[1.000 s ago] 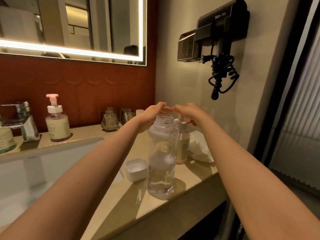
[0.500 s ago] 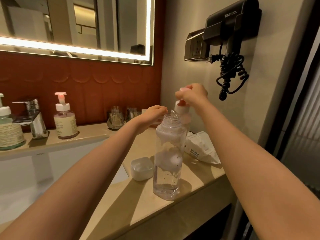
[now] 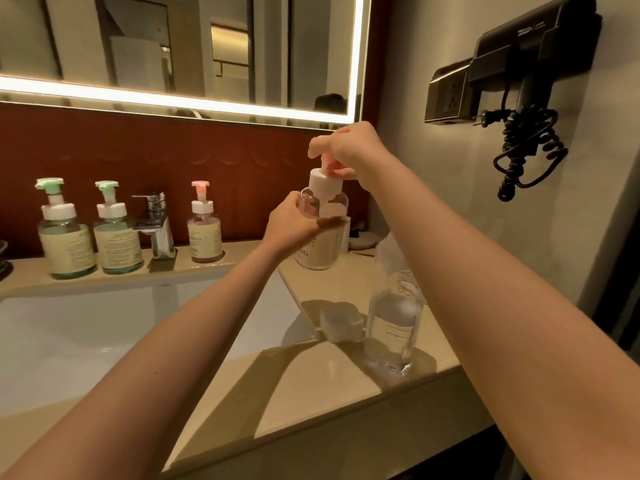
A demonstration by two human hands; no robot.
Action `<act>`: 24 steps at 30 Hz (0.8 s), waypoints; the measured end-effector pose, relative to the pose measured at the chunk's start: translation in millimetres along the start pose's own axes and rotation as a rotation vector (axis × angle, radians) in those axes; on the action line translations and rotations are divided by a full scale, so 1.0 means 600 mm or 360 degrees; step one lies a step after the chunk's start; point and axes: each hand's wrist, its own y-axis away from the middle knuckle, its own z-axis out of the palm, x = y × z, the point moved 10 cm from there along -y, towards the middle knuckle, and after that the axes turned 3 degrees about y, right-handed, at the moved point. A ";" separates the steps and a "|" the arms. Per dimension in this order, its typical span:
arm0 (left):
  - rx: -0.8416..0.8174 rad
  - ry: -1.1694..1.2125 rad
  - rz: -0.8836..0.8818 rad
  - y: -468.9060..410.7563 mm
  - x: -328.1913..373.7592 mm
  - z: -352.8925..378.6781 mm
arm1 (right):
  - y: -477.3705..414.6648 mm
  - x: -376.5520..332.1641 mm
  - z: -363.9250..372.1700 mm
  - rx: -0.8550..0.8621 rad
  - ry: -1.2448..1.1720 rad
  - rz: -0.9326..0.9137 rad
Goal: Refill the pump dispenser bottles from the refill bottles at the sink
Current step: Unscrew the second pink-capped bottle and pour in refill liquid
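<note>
A clear pump dispenser bottle [image 3: 323,252] with a cream label stands on the counter right of the sink. My left hand [image 3: 294,225] grips its body from the left. My right hand [image 3: 349,150] holds the pink pump head above the white collar [image 3: 323,183]. A tall clear refill bottle [image 3: 393,327], open and nearly empty, stands nearer the front edge, partly behind my right forearm. Its white cap [image 3: 341,325] lies beside it.
Along the back ledge stand two green-pump bottles [image 3: 67,233] [image 3: 116,233], a chrome tap [image 3: 156,225] and a pink-pump bottle [image 3: 204,232]. The white sink basin [image 3: 86,330] fills the left. A black hairdryer [image 3: 519,84] with coiled cord hangs on the right wall.
The view has swung left, showing more bottles. My left hand moved onto the dispenser's body; my right hand brought the pump head down onto the bottle's neck.
</note>
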 end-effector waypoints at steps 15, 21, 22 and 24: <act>0.0010 0.0125 -0.0120 0.132 -0.058 -0.197 | 0.106 -0.053 0.232 -0.0396 0.0232 -0.0411; -0.0247 0.0119 -0.0134 0.170 -0.073 -0.210 | 0.136 -0.046 0.287 -0.0874 -0.0085 -0.0539; -0.0249 0.0104 -0.0145 0.173 -0.079 -0.212 | 0.135 -0.044 0.286 -0.0854 -0.0010 -0.0571; -0.0245 0.0081 -0.0158 0.179 -0.088 -0.211 | 0.137 -0.038 0.285 -0.0840 0.0074 -0.0593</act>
